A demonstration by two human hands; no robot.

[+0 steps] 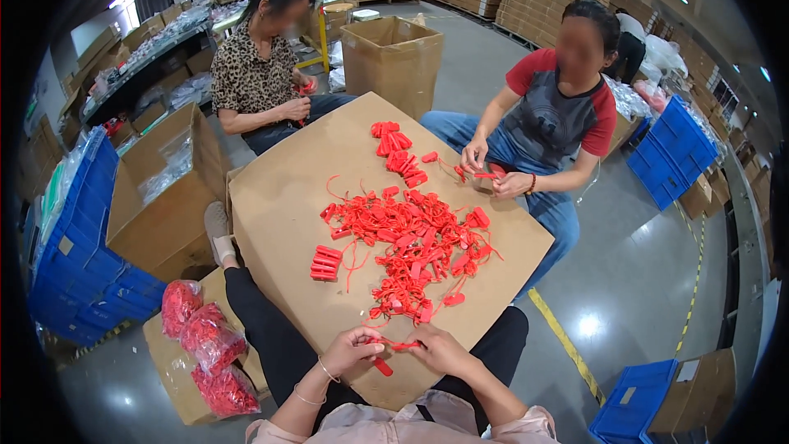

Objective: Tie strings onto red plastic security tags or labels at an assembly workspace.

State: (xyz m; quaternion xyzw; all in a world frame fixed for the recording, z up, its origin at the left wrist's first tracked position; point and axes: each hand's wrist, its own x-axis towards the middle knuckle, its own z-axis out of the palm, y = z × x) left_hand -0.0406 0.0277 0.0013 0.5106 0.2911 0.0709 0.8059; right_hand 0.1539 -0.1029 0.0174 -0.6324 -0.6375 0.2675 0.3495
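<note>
Here, left hand [349,352] and right hand [444,352] pinch red cord [399,346]; clear bags [214,334] hold red pieces [226,392].

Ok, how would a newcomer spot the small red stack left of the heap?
Find the cardboard tabletop and the tangled red heap on it. Just left of the heap sits the small red stack. Its pieces are neatly aligned, unlike the heap's, and it is shorter than the red row beyond.
</note>
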